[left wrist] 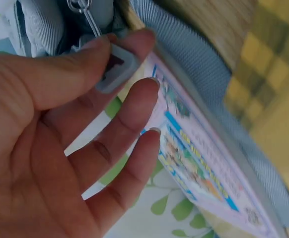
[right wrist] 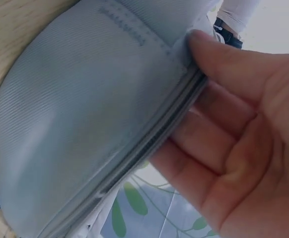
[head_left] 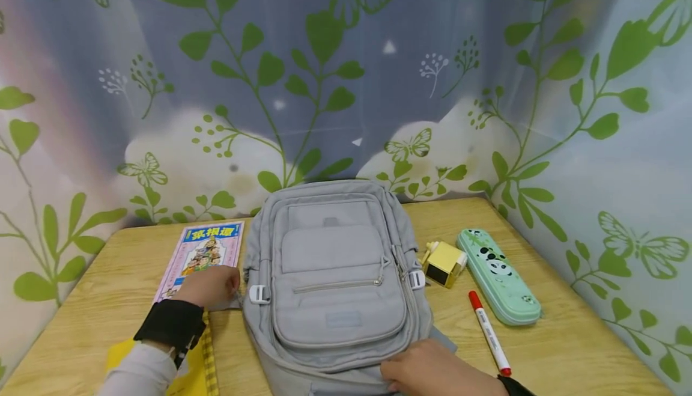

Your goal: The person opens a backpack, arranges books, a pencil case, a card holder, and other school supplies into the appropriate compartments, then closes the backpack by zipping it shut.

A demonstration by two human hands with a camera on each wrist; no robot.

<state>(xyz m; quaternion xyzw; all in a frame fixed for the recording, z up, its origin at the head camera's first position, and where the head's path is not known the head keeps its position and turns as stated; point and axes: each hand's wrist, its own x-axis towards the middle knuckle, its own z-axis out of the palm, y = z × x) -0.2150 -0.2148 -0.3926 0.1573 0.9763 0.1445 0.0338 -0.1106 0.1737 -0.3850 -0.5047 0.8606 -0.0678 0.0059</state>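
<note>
A grey backpack (head_left: 337, 213) lies front side up on the wooden table, its base towards me. Beside its left edge, my left hand (head_left: 209, 286) pinches a grey zipper pull (left wrist: 118, 74) between thumb and forefinger; the other fingers are spread in the left wrist view. The pull hangs on a cord from a metal ring (left wrist: 79, 5). At the bag's lower right corner, my right hand (head_left: 435, 367) grips the fabric edge along the zipper (right wrist: 149, 136), thumb on one side and fingers on the other.
Left of the bag lie a pink and blue book (head_left: 216, 243) and a yellow item with a checked edge (head_left: 208, 354). To the right are a small yellow object (head_left: 444, 261), a green panda pencil case (head_left: 500, 276) and a red-capped marker (head_left: 489, 330). Patterned curtains (head_left: 324, 83) surround the table.
</note>
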